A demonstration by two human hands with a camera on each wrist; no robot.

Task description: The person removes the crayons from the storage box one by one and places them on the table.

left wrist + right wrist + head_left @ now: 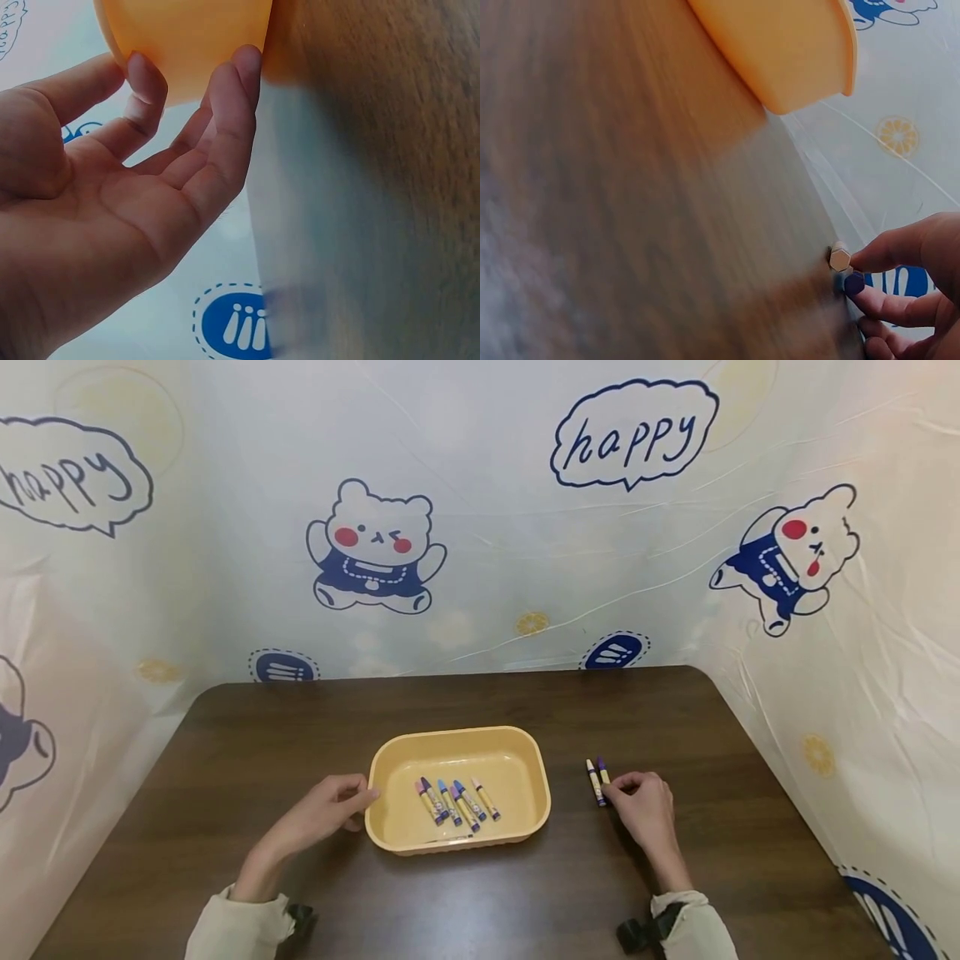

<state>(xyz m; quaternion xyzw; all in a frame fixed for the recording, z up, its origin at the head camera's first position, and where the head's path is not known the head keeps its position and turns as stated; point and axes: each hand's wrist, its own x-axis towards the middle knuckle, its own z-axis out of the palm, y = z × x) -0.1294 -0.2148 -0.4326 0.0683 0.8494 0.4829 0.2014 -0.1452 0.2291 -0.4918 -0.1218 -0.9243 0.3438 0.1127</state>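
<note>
A yellow plastic tray [517, 768] stands on the table, with several crayons [486, 800] lying side by side inside. At its left end my left hand [322, 814] holds the rim, thumb over the edge and fingers against the outer wall. To the right of the tray, a peach-tipped crayon [595, 783] and a purple crayon [602, 765] lie next to each other. My right hand [647, 810] pinches the purple crayon near its lower end, and that end is hidden behind the fingers. In the right wrist view the fingertips [864, 296] sit right at both crayon ends.
The dark wooden table [465, 902] ends at the back against a pale printed curtain [480, 527], which also hangs along both sides. Black wrist bands [633, 935] sit at the sleeve cuffs.
</note>
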